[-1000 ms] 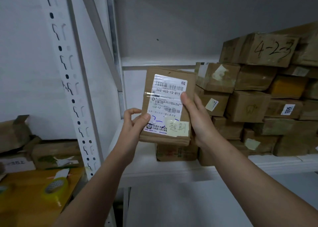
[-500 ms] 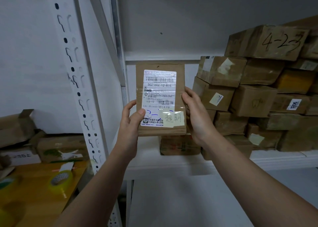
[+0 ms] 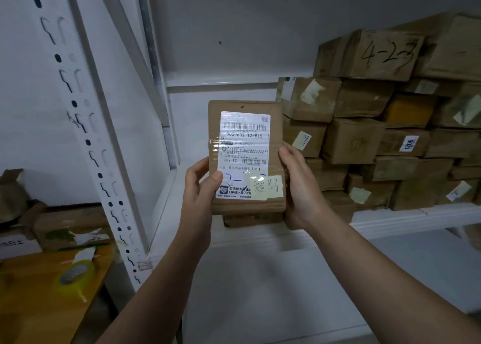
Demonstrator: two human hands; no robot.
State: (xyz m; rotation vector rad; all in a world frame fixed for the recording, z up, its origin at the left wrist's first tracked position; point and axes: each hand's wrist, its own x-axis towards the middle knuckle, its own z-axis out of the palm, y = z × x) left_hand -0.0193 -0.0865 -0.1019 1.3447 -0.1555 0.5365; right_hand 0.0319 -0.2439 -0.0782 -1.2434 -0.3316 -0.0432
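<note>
At the far left, a roll of yellow-green tape (image 3: 74,276) is lying on a yellow table (image 3: 39,307), beside a white slotted upright (image 3: 86,140). The left hand (image 3: 199,190) is gripping the left edge of a flat cardboard parcel (image 3: 247,105), with its thumb pressing on the front. The parcel is being held upright in the air, in front of the white shelf (image 3: 416,214). Its label (image 3: 244,135) is showing "502-602-12-815" and "602-12", and a pale note (image 3: 268,186) is reading "超期". The right hand (image 3: 299,187) is clasping the right edge, fingers curled round it. Further right, stacked boxes are sitting on the shelf: one box (image 3: 385,54) is bearing "4-23" and a sticker (image 3: 409,143) is reading "1206".
</note>
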